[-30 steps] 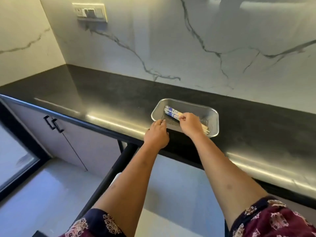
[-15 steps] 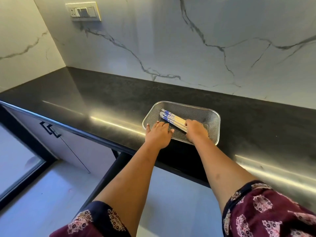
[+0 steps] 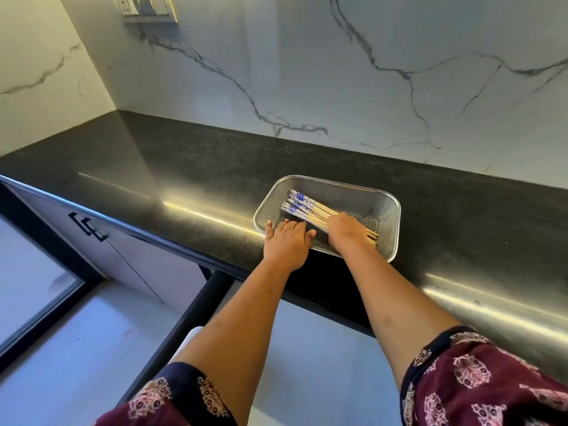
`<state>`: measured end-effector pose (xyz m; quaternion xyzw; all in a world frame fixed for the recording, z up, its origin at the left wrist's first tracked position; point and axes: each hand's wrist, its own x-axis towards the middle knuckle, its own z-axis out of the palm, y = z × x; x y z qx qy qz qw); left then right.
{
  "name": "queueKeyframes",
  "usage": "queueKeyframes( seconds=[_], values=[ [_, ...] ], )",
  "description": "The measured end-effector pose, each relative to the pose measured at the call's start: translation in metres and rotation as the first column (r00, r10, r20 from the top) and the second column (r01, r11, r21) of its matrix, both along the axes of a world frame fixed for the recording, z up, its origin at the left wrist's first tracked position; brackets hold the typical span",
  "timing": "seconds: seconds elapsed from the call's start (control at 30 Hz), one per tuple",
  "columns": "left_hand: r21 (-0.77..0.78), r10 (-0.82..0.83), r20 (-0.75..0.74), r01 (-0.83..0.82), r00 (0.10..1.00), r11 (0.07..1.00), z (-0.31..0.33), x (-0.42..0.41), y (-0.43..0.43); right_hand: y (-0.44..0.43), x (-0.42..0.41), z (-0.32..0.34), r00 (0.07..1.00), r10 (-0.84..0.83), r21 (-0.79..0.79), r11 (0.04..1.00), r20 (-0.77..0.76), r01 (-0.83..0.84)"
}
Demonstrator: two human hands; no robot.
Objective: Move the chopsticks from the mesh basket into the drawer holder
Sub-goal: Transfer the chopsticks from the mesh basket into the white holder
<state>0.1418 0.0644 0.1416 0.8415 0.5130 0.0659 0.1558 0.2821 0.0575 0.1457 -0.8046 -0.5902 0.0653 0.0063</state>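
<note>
Both hands reach into the rectangular silver mesh basket (image 3: 388, 210) on the black stone counter (image 3: 184, 167). Right hand (image 3: 345, 230) curls over the blue-patterned wooden chopsticks (image 3: 307, 210), grasping them; left hand (image 3: 287, 239) lies flat, released, just beside.

Chopsticks in the mesh basket
Pale wooden chopsticks (image 3: 310, 210) with blue-patterned tops lie bundled, slanting across the shallow rectangular silver mesh basket (image 3: 389, 229), which sits on the black worktop (image 3: 184, 167)
</note>
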Motion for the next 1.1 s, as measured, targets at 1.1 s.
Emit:
queueKeyframes(
  seconds=[1.1],
  values=[
    [-0.681, 0.695, 0.712, 0.149, -0.094, 0.717, 0.073, -0.093, -0.053, -0.087, -0.11, 0.052, -0.295, -0.195, -0.104, 0.949, -0.935, -0.298]
  ],
)
